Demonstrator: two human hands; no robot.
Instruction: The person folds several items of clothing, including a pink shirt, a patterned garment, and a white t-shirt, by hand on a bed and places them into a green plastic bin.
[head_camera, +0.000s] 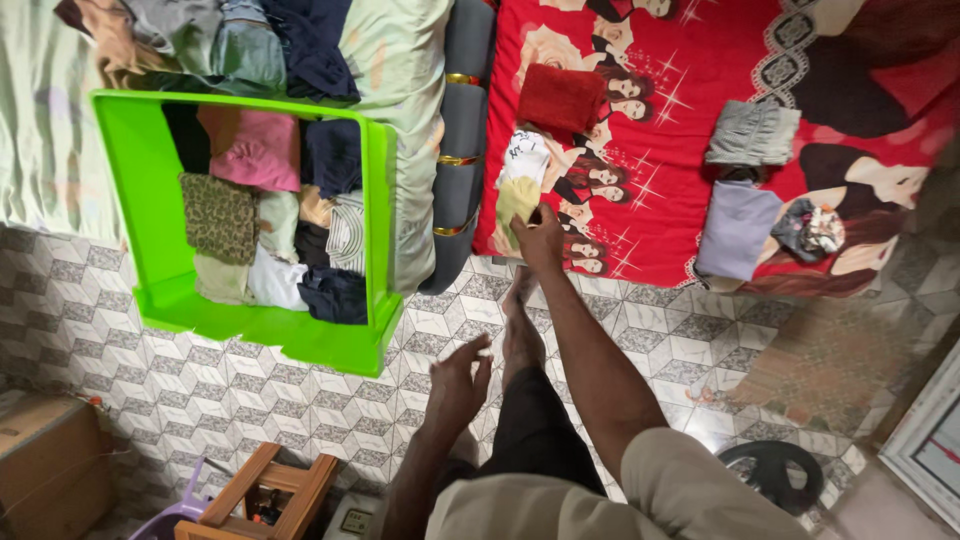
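From the head view, your right hand (540, 238) reaches out to the edge of the red bed cover (700, 150). It rests on a small yellow and white folded cloth (517, 190) there. Your fingers curl on the cloth, but you cannot tell if they really grip it, because the back of your hand hides them.

Your left hand (458, 385) hangs over the tiled floor (330, 400). It is open, with the fingers spread, and holds nothing.

A folded red cloth (560, 97) lies just above the yellow and white one. Farther right lie a grey folded pile (752, 133) and a pale purple folded piece (737, 228).

The green box (160, 290) on the left is full of folded clothes. Its far side is hidden under a heap of clothes (230, 40) that the top edge cuts off.

Your leg covers part of the floor. A wooden stool (265, 495) is cut off at the bottom.
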